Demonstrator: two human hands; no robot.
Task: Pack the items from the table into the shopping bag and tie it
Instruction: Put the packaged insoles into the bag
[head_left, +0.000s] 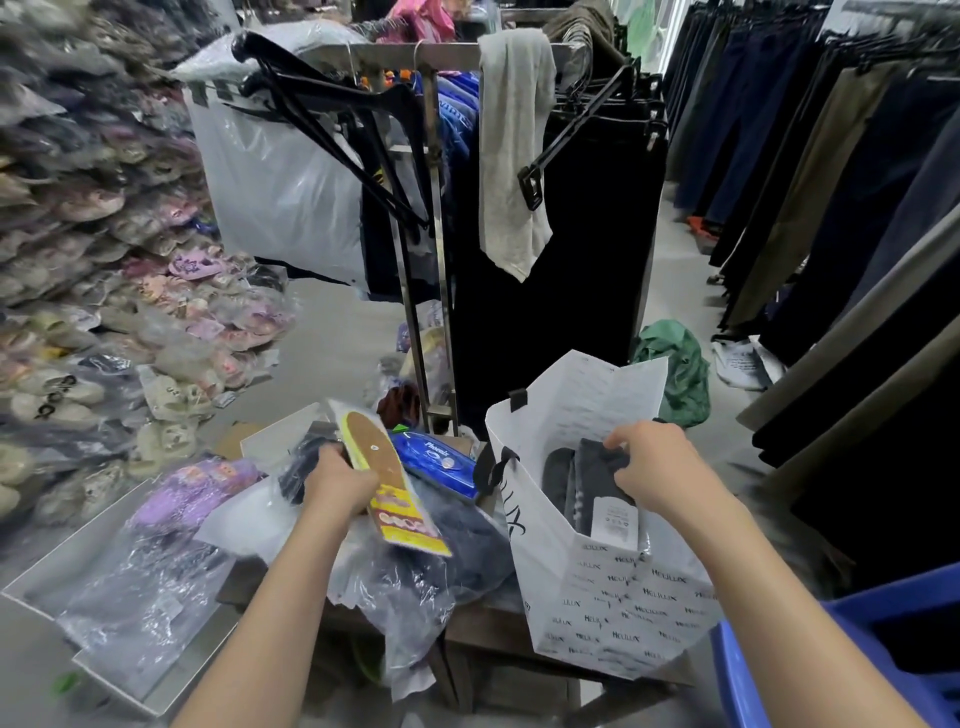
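A white printed shopping bag (613, 608) stands open on the small table, right of centre. Inside it, dark socks (582, 478) with a white label stand upright. My right hand (654, 465) is at the bag's mouth and pinches the top of the dark socks. My left hand (340, 480) grips a packaged insole (384, 467), yellow-edged with a brown face and a red and yellow card, above the pile on the table. A blue wet-wipes pack (436, 460) lies just behind the insole. Dark garments in clear plastic (441, 561) lie beneath it.
A purple item in plastic (197, 488) and other bagged clothes lie on white boxes (47, 577) at the left. A metal rack (431, 223) with hangers and dark trousers stands behind the table. Bagged slippers (93, 234) pile up at far left. A blue crate (841, 654) sits lower right.
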